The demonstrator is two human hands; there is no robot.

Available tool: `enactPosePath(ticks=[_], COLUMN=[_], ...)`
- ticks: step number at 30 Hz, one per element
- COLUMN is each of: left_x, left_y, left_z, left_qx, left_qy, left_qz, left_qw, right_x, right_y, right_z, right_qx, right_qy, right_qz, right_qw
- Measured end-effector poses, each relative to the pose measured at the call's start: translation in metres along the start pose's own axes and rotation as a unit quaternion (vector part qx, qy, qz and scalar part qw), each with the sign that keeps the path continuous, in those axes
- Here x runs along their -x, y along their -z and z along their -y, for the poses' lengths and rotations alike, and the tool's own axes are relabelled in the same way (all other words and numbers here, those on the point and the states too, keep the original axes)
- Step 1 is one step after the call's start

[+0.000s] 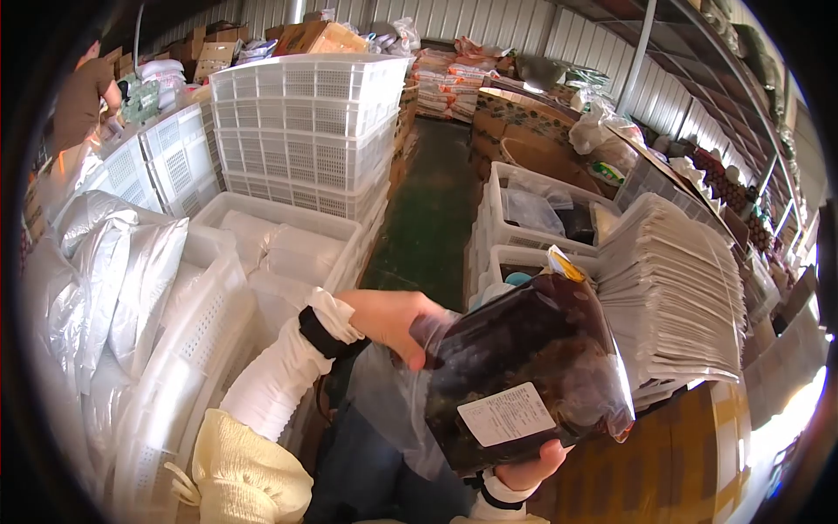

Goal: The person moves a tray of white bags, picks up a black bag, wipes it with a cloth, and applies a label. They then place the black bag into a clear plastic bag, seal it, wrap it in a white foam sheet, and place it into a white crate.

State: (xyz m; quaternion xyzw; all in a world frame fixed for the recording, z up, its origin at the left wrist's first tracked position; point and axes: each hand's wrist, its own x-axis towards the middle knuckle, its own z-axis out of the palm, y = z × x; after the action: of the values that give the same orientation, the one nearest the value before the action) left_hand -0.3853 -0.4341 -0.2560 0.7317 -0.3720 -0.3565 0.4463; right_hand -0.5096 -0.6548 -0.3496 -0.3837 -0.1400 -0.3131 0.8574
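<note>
Left fingers (pixel 414 349) closed on clear end of dark bag (pixel 528 354); right fingers (pixel 550 454) gripping lower edge, partly hidden.

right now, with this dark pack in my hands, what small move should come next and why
I'd probably fold the loose clear plastic in against the dark pack: it hangs slack from the pack's left end, the left hand is already at that end, and the right hand seems to support the lower edge, so the pack should stay steady.
</note>
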Motion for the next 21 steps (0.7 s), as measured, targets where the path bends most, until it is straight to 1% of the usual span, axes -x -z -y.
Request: enactPosePath(ticks=[1, 2, 4, 5, 6, 8, 9, 10, 11, 12, 13, 14, 16, 17, 18, 19, 20, 21], left_x=[0.001, -0.001, -0.002, -0.002, 0.002, 0.008, 0.005, 0.003, 0.003, 0.002, 0.000, 0.001, 0.004, 0.008, 0.014, 0.019, 0.021, 0.023], left_y=[-0.006, -0.012, -0.031, -0.036, -0.042, -0.051, -0.059, -0.069, -0.079, -0.089, -0.097, -0.106, -0.122, -0.127, -0.132, -0.134, -0.134, -0.134], left_z=[-0.013, -0.013, -0.004, 0.009, 0.019, 0.033, 0.041, 0.051, 0.067, 0.064, 0.064, 0.069, 0.132, 0.133, 0.132, 0.135, 0.135, 0.136], left_qx=[-0.001, 0.007, 0.033, 0.012, 0.061, 0.149, 0.233, 0.315, 0.378, 0.408, 0.429, 0.448, 0.406, 0.421, 0.437, 0.451, 0.496, 0.540], left_qy=[0.042, -0.016, -0.124, -0.163, -0.168, -0.186, -0.220, -0.252, -0.252, -0.276, -0.303, -0.331, -0.342, -0.340, -0.336, -0.324, -0.337, -0.348], left_qz=[0.008, -0.047, -0.149, -0.218, -0.248, -0.307, -0.338, -0.369, -0.405, -0.429, -0.449, -0.467, -0.467, -0.453, -0.439, -0.455, -0.444, -0.431], left_qw=[0.999, 0.999, 0.980, 0.962, 0.952, 0.921, 0.885, 0.837, 0.794, 0.757, 0.723, 0.687, 0.707, 0.709, 0.709, 0.697, 0.666, 0.634], right_x=[-0.004, -0.008, -0.018, -0.030, -0.044, -0.072, -0.082, -0.092, -0.104, -0.113, -0.120, -0.121, -0.118, -0.122, -0.117, -0.116, -0.112, -0.102], right_y=[-0.006, -0.009, -0.009, -0.011, -0.015, -0.046, -0.063, -0.079, -0.092, -0.102, -0.108, -0.106, -0.096, -0.088, -0.068, -0.056, -0.049, -0.044], right_z=[0.001, 0.001, 0.004, 0.010, 0.017, 0.033, 0.039, 0.044, 0.049, 0.052, 0.052, 0.051, 0.048, 0.057, 0.055, 0.063, 0.068, 0.067], right_qx=[0.013, 0.022, 0.046, 0.049, 0.049, 0.051, 0.080, 0.108, 0.151, 0.191, 0.197, 0.173, 0.165, 0.214, 0.195, 0.231, 0.267, 0.286], right_qy=[0.034, 0.032, 0.023, -0.023, -0.066, -0.141, -0.152, -0.163, -0.200, -0.235, -0.236, -0.273, -0.277, -0.264, -0.275, -0.220, -0.165, -0.099], right_qz=[0.003, 0.014, 0.027, 0.080, 0.130, 0.167, 0.215, 0.266, 0.325, 0.381, 0.441, 0.491, 0.552, 0.592, 0.561, 0.569, 0.576, 0.569], right_qw=[0.999, 0.999, 0.998, 0.995, 0.988, 0.974, 0.961, 0.944, 0.912, 0.873, 0.843, 0.809, 0.769, 0.731, 0.756, 0.757, 0.755, 0.764])
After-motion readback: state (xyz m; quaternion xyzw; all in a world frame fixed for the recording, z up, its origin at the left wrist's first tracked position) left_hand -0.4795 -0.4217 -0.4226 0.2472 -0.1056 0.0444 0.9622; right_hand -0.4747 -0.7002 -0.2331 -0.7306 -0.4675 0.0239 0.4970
